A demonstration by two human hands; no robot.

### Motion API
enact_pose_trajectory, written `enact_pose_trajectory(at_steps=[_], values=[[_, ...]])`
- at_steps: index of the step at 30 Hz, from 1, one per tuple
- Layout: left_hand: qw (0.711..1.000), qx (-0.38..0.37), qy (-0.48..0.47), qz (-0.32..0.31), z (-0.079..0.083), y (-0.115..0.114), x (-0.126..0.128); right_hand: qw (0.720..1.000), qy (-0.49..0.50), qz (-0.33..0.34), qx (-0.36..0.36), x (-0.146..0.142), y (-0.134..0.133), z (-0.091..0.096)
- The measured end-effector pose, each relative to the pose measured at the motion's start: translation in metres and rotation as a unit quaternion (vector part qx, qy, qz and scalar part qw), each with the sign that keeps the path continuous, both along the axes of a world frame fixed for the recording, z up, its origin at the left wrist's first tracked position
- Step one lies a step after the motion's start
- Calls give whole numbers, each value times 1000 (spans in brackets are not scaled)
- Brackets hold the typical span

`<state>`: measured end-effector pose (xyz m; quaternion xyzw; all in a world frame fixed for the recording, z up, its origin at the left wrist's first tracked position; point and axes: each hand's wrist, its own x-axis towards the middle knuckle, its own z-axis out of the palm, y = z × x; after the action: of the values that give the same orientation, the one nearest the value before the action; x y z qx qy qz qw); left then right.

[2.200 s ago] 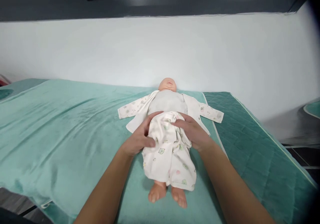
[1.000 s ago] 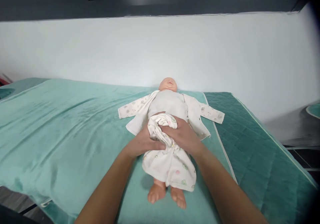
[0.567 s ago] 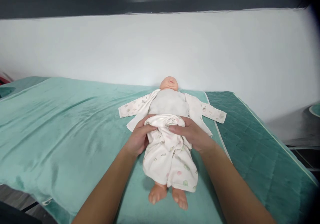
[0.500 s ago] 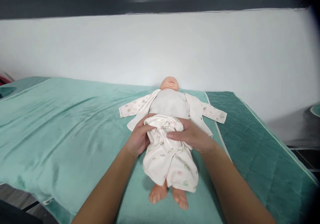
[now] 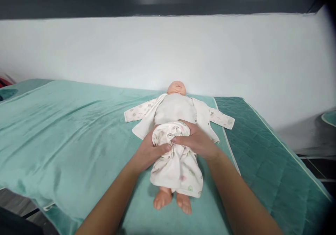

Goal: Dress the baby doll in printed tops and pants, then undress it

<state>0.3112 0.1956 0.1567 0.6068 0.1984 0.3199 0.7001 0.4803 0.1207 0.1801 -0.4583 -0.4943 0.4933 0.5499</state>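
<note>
A baby doll (image 5: 175, 109) lies on its back, feet toward me, with its grey-white torso bare at the front. Its printed white jacket (image 5: 204, 114) is spread open, the sleeves stretched out to both sides. White patterned baby pants (image 5: 178, 175) cover the legs down to the ankles, and both feet stick out below. My left hand (image 5: 151, 151) is closed on the bunched waist of the pants at their left side, thumb on top. On the right side of the same waist, my right hand (image 5: 196, 140) grips the cloth, its thumb close to the left one.
Under the doll is a soft light-green cover (image 5: 78, 133) on a bed. A darker quilted green cover (image 5: 262, 151) lies to the right. Behind stands a white wall (image 5: 168, 53) with a dark beam (image 5: 168, 0) above it.
My left thumb has moved inward and down over the pants' front. The gathered waist is bunched more tightly, and the pant hems sit slightly higher, showing more ankle.
</note>
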Motion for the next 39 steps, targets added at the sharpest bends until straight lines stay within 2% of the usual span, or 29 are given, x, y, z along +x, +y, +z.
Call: enact_pose_trajectory(at_steps=[2,6,11,13,17,22,24,28,32,35,39], values=[[1000,-24,19,0,5,-12,-3,999,-33,9,5,0,-1,3],[989,-117,50,80,20,-44,-12,988,-154,22,8,1,-3,6],[965,-200,65,155,32,-82,-31,943,-331,-22,29,-3,0,0],[957,-217,80,173,34,-94,-38,926,-375,-5,35,-4,-1,-2],[948,-259,76,168,34,-113,-46,898,-438,28,44,-4,-5,-2],[916,-281,38,284,22,-134,-47,854,-515,59,30,-7,-9,-2],[903,-297,17,311,18,-142,-47,844,-529,74,36,-8,-12,-2],[887,-337,-26,314,16,-160,-49,824,-553,105,70,-9,-20,1],[874,-378,-31,303,11,-175,-53,800,-576,132,104,-10,-26,5],[867,-376,-30,327,-4,-179,-59,787,-597,123,94,-13,-26,3],[872,-324,-16,368,-36,-178,-69,780,-612,107,78,-18,-24,0]])
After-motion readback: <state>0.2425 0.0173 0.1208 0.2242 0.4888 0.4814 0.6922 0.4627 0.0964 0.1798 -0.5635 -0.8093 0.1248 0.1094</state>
